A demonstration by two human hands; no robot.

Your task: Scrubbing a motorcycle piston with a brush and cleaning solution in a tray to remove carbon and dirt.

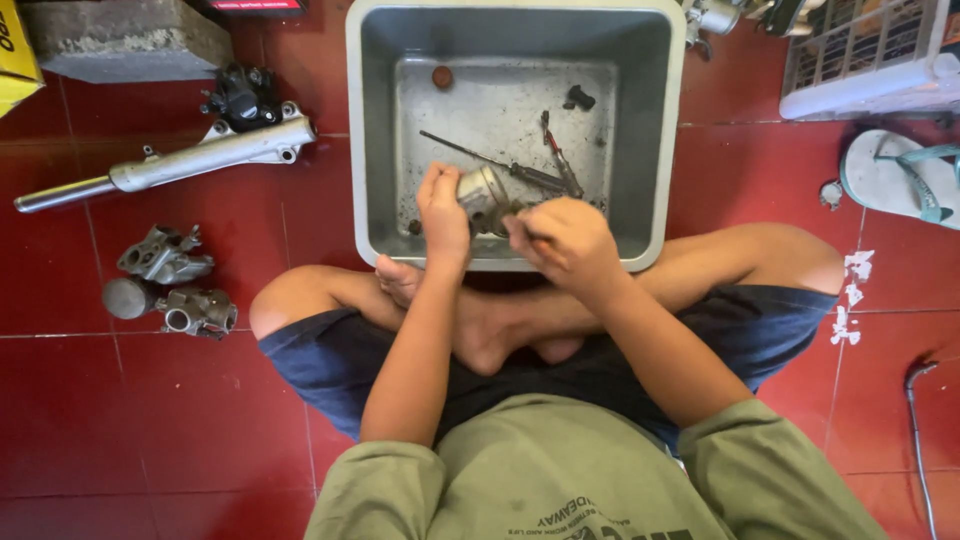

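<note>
grey metal piston (484,193) clamped in left hand (441,208), held over near edge of grey plastic tub (515,30) on red tiled floor. right hand (563,243) closed on something small at piston's 4 o'clock, hidden. screwdrivers (540,165) at 1 o'clock. seemingly mid-cleaning; next calls for steady turning.

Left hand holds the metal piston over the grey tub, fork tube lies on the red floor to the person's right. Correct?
Not quite. The left hand does hold the metal piston over the grey tub, but the fork tube lies on the red floor to the person's left, as the head view shows.
</note>
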